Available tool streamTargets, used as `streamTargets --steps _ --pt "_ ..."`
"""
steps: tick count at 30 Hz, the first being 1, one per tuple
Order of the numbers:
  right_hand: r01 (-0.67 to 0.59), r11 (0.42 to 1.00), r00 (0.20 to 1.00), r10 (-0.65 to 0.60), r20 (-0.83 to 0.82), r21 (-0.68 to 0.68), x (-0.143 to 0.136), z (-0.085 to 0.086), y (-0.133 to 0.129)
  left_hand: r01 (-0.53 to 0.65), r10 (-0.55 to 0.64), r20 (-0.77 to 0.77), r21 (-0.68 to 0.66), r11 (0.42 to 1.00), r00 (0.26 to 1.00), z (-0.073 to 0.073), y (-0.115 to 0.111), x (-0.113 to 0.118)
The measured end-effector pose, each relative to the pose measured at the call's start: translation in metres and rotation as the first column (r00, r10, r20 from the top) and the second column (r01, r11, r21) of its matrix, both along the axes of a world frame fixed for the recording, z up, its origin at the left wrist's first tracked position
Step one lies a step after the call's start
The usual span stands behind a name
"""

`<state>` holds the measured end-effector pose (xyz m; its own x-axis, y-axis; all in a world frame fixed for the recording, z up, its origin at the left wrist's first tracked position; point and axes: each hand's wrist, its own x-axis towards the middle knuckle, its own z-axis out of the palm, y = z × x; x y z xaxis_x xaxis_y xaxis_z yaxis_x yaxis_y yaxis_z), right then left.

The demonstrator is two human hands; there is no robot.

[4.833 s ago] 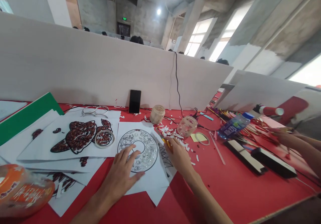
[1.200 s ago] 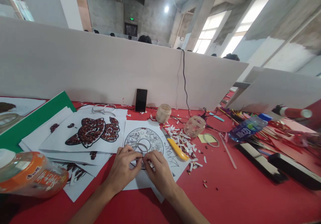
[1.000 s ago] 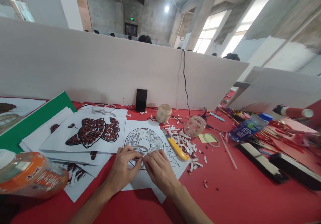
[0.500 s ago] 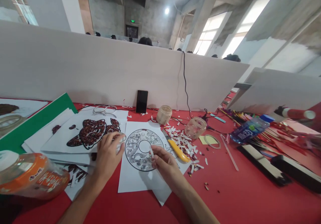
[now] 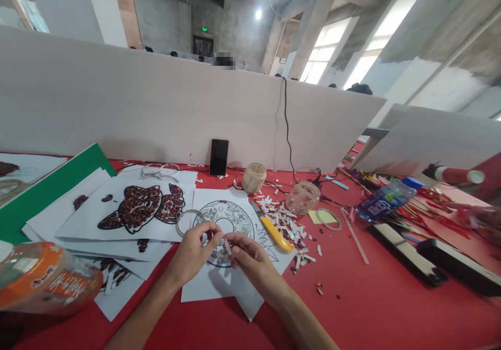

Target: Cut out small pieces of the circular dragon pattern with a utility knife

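My right hand (image 5: 256,266) pinches a small white strip (image 5: 227,246) between thumb and fingers, above the printed sheet. My left hand (image 5: 198,251) has its thumb and fingertips pressed together at the strip's upper end; whether they grip it is hidden. Below both hands lies a white sheet with a round black-line dragon drawing (image 5: 238,214), partly covered by my fingers. A thin tape roll (image 5: 180,223) rests at the drawing's left edge, beside my left hand. Right of the drawing is a yellow utility knife (image 5: 276,234).
White paper scraps (image 5: 279,214) spread around two jars (image 5: 254,177). A bead-filled fish picture (image 5: 141,206) tops papers at left, behind an orange-labelled jar (image 5: 50,279). A phone (image 5: 218,156) leans on the white partition (image 5: 156,104). A bottle (image 5: 387,198) lies at right.
My left hand has left the tape roll and moved right, its fingertips now meeting the white strip at my right hand. The roll lies on the papers. My right hand has shifted slightly left.
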<state>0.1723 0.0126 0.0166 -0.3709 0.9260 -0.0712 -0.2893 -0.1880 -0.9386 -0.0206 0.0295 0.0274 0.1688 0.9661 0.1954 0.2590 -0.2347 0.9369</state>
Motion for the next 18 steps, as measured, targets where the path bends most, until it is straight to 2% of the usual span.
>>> streamTargets --steps 4,7,10,12,13,14,16,18 --pt "0.045 0.988 0.991 -0.063 -0.119 -0.149 -0.005 0.001 -0.001 -0.019 0.023 -0.033 0.108 0.994 0.999 0.000 -0.005 0.007" --pt "0.051 0.984 0.988 -0.075 -0.136 -0.174 -0.006 -0.002 0.000 -0.041 0.044 -0.031 0.103 0.994 0.999 0.000 -0.006 0.010" --pt "0.121 0.992 0.992 -0.123 -0.024 -0.041 -0.001 -0.006 0.000 -0.062 0.061 0.014 0.022 0.998 0.998 0.001 -0.006 0.008" --pt "0.171 0.966 0.968 -0.201 0.149 0.196 0.005 -0.006 -0.001 -0.052 0.055 0.080 -0.046 0.998 0.995 0.001 -0.004 0.006" --pt "0.155 0.921 0.934 -0.254 0.251 0.357 0.008 -0.005 -0.002 -0.038 0.046 0.113 -0.070 0.997 0.993 0.000 -0.003 0.004" --pt "0.095 0.848 0.883 -0.313 0.349 0.521 0.012 -0.003 -0.002 -0.020 0.033 0.141 -0.088 0.996 0.989 0.000 -0.002 0.004" --pt "-0.131 0.631 0.758 -0.434 0.488 0.765 0.018 0.002 -0.002 0.019 0.004 0.186 -0.120 0.993 0.982 -0.002 -0.001 0.003" --pt "-0.375 0.403 0.658 -0.519 0.546 0.835 0.023 0.008 0.001 0.058 -0.019 0.220 -0.171 0.984 0.975 -0.005 0.000 0.003"
